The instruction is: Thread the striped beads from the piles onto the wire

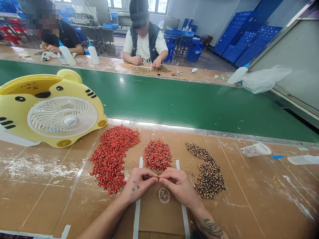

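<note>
My left hand (142, 183) and my right hand (178, 184) meet fingertip to fingertip over a cardboard mat. Pinched between them is a tiny red piece (158, 177), mostly covered by the fingers. Just below the fingertips stands a small clear cup (164, 196) with a thin stick leaning in it. Beyond my hands lies a small heap of red pieces with dark and pale parts (158, 154). A larger heap of red pieces (112, 156) spreads to the left. On the right curves a heap of small black-and-tan pieces (209, 176).
A yellow animal-shaped fan (71, 121) stands at the left. A white tub (256, 150) and a white bottle (302, 160) lie at the right. Past the table edge runs a green belt (174, 96). Two people work across it. White tape strips (137, 215) border the mat.
</note>
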